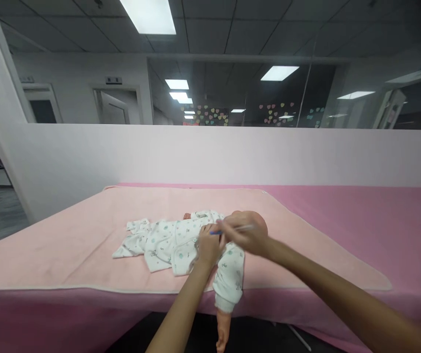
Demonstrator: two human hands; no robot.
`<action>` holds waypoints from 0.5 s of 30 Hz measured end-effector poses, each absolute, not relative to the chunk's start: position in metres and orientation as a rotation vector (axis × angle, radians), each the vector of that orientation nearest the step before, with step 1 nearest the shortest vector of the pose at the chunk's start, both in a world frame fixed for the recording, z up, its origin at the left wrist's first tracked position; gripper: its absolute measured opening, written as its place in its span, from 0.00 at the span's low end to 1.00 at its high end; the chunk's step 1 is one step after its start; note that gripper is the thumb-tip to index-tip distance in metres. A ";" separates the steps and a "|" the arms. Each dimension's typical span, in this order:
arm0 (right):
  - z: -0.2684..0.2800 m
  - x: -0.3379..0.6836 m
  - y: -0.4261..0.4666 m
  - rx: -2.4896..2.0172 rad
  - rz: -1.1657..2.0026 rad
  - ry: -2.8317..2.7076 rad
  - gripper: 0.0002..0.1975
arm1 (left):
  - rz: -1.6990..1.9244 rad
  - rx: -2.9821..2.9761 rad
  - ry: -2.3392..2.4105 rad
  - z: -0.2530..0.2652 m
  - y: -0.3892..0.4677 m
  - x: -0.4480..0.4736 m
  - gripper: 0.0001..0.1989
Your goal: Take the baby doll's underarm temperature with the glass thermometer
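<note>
While a baby doll is lying on its back along a peach-pink pad, its head is pointing right and its white printed outfit is covering the body, with the loose leg ends spreading to the left. The nearer sleeve is hanging over the pad's front edge, and the bare forearm is dangling below it. The left hand is resting at the doll's upper chest, its fingers bending near the collar; whether they are pinching cloth, I cannot tell. The right hand, slightly blurring, is partly hiding the head and is gripping a thin blue-and-white stick between its fingers, the blue end pointing left, just above the left hand. Beneath the pad, a deeper pink cloth is stretching right and draping down in front. Behind, a white partition is running across, and above it heart-shaped stickers are dotting the dark glass, where ceiling lights are glowing overhead.
</note>
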State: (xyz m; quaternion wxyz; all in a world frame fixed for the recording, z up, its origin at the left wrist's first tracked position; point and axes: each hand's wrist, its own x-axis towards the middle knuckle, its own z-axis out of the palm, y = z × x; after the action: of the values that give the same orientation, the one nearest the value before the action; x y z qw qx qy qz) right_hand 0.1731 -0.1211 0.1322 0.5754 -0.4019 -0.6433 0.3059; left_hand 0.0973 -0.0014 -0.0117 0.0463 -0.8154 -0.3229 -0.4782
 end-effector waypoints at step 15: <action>0.160 0.205 -0.095 -0.791 1.110 -0.913 0.04 | -1.388 -2.540 -0.985 -0.009 -0.003 0.097 0.09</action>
State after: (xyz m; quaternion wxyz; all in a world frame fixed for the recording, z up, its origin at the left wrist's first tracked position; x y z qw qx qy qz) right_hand 0.2052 -0.0949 0.1603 0.6821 -0.3528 -0.4070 0.4946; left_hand 0.0969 -0.0028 -0.0090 0.0419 -0.8301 -0.3220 -0.4534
